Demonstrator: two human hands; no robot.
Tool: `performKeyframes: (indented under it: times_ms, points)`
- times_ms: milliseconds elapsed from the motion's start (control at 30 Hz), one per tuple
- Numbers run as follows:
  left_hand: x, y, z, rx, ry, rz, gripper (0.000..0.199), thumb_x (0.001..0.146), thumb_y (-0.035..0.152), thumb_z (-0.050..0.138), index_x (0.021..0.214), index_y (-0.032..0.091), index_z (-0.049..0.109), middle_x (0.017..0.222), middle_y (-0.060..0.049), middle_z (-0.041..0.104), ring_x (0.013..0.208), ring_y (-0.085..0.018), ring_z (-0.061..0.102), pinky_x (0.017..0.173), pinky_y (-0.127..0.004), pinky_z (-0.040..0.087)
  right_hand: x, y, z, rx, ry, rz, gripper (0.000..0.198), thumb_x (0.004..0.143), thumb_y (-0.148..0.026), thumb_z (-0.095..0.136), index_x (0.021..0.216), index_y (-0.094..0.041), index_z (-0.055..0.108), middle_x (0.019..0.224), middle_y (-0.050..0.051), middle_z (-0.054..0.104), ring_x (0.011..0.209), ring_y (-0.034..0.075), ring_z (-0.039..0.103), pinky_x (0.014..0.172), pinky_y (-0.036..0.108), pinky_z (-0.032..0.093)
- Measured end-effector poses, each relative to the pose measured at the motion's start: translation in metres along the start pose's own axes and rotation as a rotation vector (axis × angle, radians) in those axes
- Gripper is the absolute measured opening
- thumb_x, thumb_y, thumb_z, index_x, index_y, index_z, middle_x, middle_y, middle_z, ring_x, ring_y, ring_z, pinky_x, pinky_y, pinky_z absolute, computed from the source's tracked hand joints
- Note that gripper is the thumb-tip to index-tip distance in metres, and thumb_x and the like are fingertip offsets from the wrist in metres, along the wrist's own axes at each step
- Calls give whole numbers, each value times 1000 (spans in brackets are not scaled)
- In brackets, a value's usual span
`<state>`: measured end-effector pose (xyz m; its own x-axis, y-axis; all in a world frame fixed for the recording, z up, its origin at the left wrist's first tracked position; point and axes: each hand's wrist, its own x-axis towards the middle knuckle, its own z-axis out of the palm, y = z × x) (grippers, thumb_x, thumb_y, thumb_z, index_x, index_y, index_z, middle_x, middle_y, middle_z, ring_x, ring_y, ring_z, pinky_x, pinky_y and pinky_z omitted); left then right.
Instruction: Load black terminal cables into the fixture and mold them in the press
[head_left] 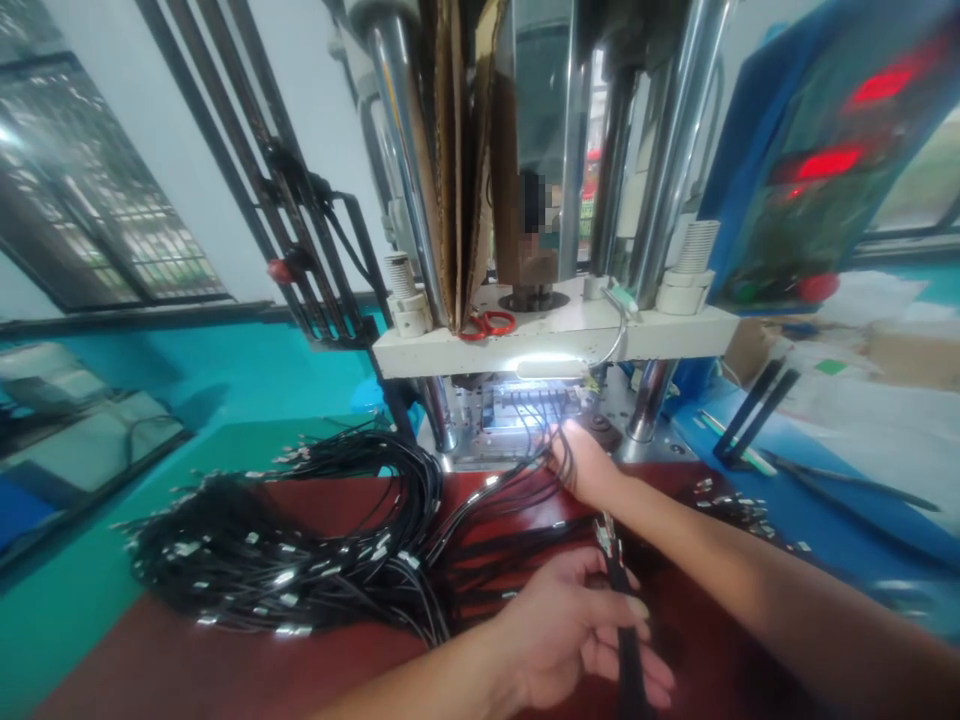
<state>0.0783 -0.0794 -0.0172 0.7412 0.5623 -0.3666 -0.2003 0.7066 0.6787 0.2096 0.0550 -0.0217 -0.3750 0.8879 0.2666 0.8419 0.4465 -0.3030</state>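
My right hand (585, 462) is closed around several thin black cables (564, 455) at the front of the lit metal mould (517, 405) in the press. Those cables run from the mould back over the table toward the left. Nearer to me, my left hand (574, 625) grips a black cable bundle (626, 625) between thumb and fingers. Bare metal connector ends (606, 535) stick up from its top. A large coiled heap of black cables (285, 555) with many shiny metal connectors lies left of both hands.
Above the mould hangs the white press plate (450, 355), carrying red-handled scissors (487, 325). Steel columns (649, 400) flank the mould. A blue control box (817, 170) with red displays stands right. More connector-ended cables (739, 510) lie on the dark red table (112, 670).
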Motion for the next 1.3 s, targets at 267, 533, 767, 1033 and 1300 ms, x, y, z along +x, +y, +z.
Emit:
performKeyframes:
  times_ms: [267, 533, 767, 1033, 1300]
  points:
    - [-4, 7, 1, 21, -2, -11, 39, 66, 15, 70, 99, 17, 50, 71, -2, 61, 58, -19, 68, 56, -33, 58, -50, 5, -65, -214, -110, 43, 13, 89, -20, 52, 94, -15, 63, 98, 13, 62, 72, 22, 61, 64, 32, 41]
    - [-9, 10, 10, 37, -44, -6, 33, 73, 15, 67, 104, 17, 54, 74, 0, 59, 52, -11, 61, 49, -22, 52, -139, 13, -97, 663, -339, 349, 27, 92, -34, 50, 113, -24, 65, 59, -2, 57, 43, 13, 47, 40, 25, 31]
    - [-7, 7, 18, 79, -27, 11, 31, 81, 28, 70, 104, 17, 53, 75, 2, 58, 49, -8, 58, 46, -19, 46, -201, -22, -63, 1065, 185, 672, 41, 92, -49, 56, 125, -25, 56, 67, -3, 54, 40, 7, 37, 36, 21, 23]
    - [3, 5, 41, 127, 139, 34, 23, 86, 37, 63, 94, 18, 52, 65, 5, 52, 37, -4, 38, 36, -17, 28, -195, -39, -48, 1266, 467, 759, 49, 88, -53, 60, 126, -23, 56, 76, 1, 57, 43, 8, 43, 32, 19, 31]
    - [6, -3, 46, 263, 177, 82, 27, 77, 29, 73, 93, 15, 57, 72, 2, 52, 53, -7, 47, 41, -17, 39, -199, -41, -47, 1307, 512, 780, 48, 91, -54, 55, 125, -20, 60, 75, 0, 57, 41, 6, 42, 32, 18, 32]
